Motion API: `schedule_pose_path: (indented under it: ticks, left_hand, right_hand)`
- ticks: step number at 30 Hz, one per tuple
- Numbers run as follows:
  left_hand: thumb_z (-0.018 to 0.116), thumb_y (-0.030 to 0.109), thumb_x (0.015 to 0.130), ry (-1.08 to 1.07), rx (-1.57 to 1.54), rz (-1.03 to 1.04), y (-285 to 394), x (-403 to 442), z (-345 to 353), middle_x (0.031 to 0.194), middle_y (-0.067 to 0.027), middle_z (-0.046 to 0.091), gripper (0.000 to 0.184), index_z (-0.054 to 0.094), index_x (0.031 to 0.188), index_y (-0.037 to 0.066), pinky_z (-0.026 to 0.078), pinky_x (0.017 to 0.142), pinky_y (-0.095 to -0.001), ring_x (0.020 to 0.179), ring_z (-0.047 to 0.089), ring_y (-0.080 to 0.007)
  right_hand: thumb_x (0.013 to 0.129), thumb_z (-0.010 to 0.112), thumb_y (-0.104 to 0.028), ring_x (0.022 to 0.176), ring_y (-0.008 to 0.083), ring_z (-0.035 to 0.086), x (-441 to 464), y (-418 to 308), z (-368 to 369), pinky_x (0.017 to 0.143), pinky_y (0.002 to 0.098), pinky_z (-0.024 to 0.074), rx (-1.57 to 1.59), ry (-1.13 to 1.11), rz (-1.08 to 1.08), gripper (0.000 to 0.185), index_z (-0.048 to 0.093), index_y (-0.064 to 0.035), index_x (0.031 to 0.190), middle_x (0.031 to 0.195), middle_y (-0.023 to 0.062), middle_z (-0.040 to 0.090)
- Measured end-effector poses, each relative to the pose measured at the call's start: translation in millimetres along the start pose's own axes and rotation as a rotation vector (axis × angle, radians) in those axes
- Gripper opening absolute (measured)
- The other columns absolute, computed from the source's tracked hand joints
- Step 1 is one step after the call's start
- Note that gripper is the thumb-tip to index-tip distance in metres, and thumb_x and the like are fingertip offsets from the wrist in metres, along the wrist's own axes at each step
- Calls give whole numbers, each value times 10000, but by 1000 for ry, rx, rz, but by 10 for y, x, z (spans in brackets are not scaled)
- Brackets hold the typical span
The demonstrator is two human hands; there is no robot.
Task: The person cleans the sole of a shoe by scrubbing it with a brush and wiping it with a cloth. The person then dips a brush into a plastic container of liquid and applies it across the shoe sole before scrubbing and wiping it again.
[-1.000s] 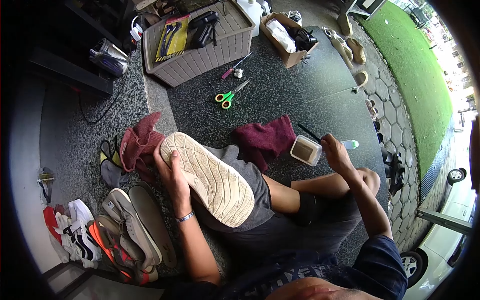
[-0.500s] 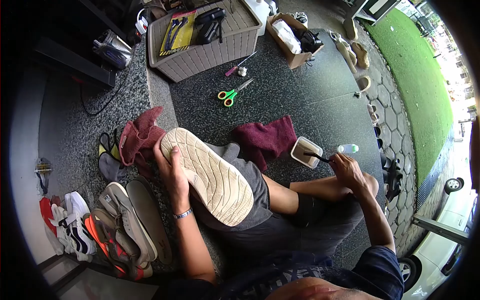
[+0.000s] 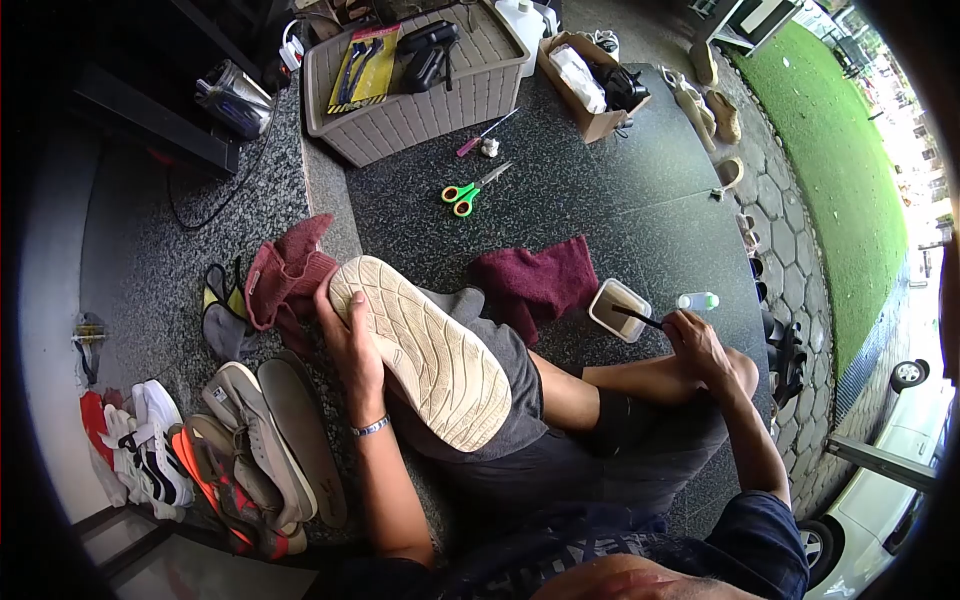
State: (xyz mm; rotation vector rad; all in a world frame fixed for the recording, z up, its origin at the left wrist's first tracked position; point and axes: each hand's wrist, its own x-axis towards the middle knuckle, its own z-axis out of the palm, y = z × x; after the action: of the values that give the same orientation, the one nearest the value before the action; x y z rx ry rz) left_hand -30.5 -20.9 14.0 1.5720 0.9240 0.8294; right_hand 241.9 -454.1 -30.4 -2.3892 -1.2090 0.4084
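Note:
My left hand [image 3: 352, 340] grips a shoe [image 3: 430, 360] by its edge, the thumb lying on the cream sole with wavy grooves. The shoe rests across my lap, sole facing up; its upper side is hidden. In my right hand [image 3: 697, 345] is a slim black brush [image 3: 644, 318], its head reaching over a small white plastic tub [image 3: 603, 320] with cloudy liquid in it. A small clear bottle with a green cap [image 3: 698, 300] lies just beyond that hand. Between the shoe and the tub is a crumpled maroon cloth [image 3: 535, 285].
Green-handled scissors [image 3: 464, 198] and a screwdriver [image 3: 487, 134] lie farther back, before a grey lidded bin [image 3: 420, 120]. An open cardboard box [image 3: 597, 122] stands right of it. Several shoes [image 3: 255, 440] line the left side, near a reddish cloth [image 3: 290, 270].
The brush has shifted slightly at the tub, its handle now straighter in my right hand. The whole view has moved a little; my left hand keeps its hold on the shoe.

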Motion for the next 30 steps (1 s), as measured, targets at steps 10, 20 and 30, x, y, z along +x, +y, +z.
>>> schedule_pose_path:
  ticks: [10,20,30]
  left_hand:
    - [534,243,1030,-1,-42,-3,-32,-6,-2,1373,-198,537,506,420,1447,-19,404,1104,-421,1260,527,-279]
    - [536,246,1029,-5,-22,12,-27,-1,-6,1378,-204,532,501,422,1440,-18,406,1101,-428,1264,526,-287]
    - [537,245,1030,8,-33,-6,-15,-4,6,1374,-205,530,502,418,1441,-19,406,1102,-425,1258,526,-283]
  right_hand:
    - [973,608,-53,834,455,661,-69,-41,-3,940,505,522,118,71,157,47,605,-9,990,849,208,649]
    - [987,586,-103,1074,298,692,-93,66,32,1245,622,48,16,134,36,126,681,-25,958,996,148,730]
    - [917,729,-287,1337,271,561,-114,18,-58,1229,630,5,-124,25,71,276,728,-49,777,1131,150,725]
